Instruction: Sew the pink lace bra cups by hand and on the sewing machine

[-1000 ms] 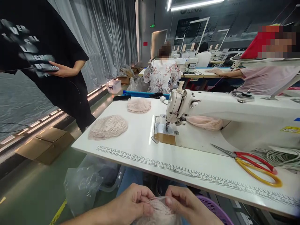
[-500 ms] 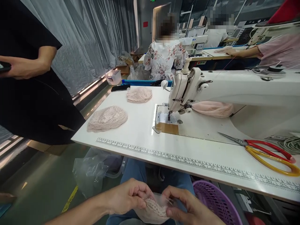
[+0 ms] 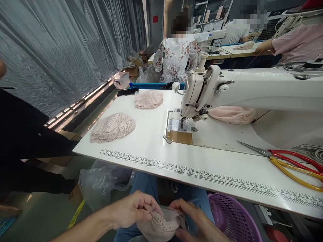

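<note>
At the far left, from where I stand, a person in black [image 3: 25,129] is beside the work table [image 3: 148,141]. On the table's left end lies a larger stack of pale openwork pieces [image 3: 113,127], with a smaller stack [image 3: 148,100] behind it, the 2 apart.

Below the table's front edge, over the seated person's jeans [image 3: 145,188], the left hand [image 3: 135,209] has its thumb and fingers pinched on the left end of a sheer pink piece [image 3: 164,224]. The piece hangs between the 2 hands, its scalloped lace band running from the left fingertips toward the right. I'd judge the step in hand to be handling and looking over that band; the next move calls for a light hold at both ends, with the lace spread flat.

The right hand [image 3: 193,220] curves around the right end, thumb low and fingers above, but I can't tell how tightly it grips. Further right are the sewing machine [image 3: 196,92], nothing under its needle that I can make out, then a purple basket [image 3: 236,215] and red-and-yellow scissors [image 3: 277,153].
</note>
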The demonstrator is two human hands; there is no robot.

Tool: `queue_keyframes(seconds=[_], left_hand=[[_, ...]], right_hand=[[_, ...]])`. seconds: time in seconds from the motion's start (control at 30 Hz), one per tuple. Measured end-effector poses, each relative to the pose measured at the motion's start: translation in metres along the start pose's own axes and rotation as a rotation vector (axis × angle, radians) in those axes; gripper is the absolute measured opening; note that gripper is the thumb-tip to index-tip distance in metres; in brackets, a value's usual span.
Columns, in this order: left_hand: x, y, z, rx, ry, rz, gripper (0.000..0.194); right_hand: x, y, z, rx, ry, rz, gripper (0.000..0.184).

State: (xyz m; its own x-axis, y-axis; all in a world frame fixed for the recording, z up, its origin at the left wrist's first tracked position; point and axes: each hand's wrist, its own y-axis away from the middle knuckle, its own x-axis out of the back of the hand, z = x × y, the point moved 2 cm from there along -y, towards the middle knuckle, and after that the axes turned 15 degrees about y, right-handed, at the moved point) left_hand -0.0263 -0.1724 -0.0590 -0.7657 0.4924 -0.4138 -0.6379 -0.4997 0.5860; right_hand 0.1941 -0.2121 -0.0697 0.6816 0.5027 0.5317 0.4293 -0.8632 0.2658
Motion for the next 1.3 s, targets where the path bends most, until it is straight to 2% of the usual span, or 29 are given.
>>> queue_keyframes(seconds=[0.1,0.23,0.37,0.57,0.7,0.77,0.9,1.03,1.17,1.3], left_hand=[[0.005,0.001,0.0,-0.014,0.008,0.041,0.043],[0.007,0.001,0.001,-0.048,0.034,0.036,0.046],[0.005,-0.004,-0.004,-0.02,0.066,-0.015,0.047],[0.001,-0.011,-0.013,0.042,0.045,0.029,0.042],[0.001,-0.012,-0.015,0.068,0.06,0.018,0.04],[0.002,-0.011,-0.016,0.072,0.059,0.009,0.039],[0.004,-0.01,-0.017,0.072,0.056,0.0,0.036],[0.004,-0.009,-0.017,0.059,0.021,-0.019,0.033],[0.003,-0.009,-0.015,0.05,0.024,-0.039,0.034],[0.0,-0.009,-0.013,0.048,0.027,-0.025,0.036]], right_hand=[[-0.003,-0.003,0.002,-0.036,-0.006,0.034,0.02],[0.001,-0.007,0.0,-0.039,-0.024,-0.016,0.013],[0.004,-0.011,0.002,-0.042,-0.085,-0.067,0.014],[0.001,-0.014,0.008,-0.036,-0.217,-0.144,0.021],[0.002,-0.016,0.011,0.001,-0.365,-0.295,0.032],[0.004,-0.017,0.012,0.047,-0.398,-0.326,0.033],[0.006,-0.018,0.015,0.176,-0.343,-0.304,0.028],[0.001,-0.019,0.017,0.136,-0.27,-0.291,0.022],[-0.002,-0.022,0.012,0.123,-0.304,-0.31,0.018],[-0.004,-0.021,0.01,0.177,-0.328,-0.293,0.017]])
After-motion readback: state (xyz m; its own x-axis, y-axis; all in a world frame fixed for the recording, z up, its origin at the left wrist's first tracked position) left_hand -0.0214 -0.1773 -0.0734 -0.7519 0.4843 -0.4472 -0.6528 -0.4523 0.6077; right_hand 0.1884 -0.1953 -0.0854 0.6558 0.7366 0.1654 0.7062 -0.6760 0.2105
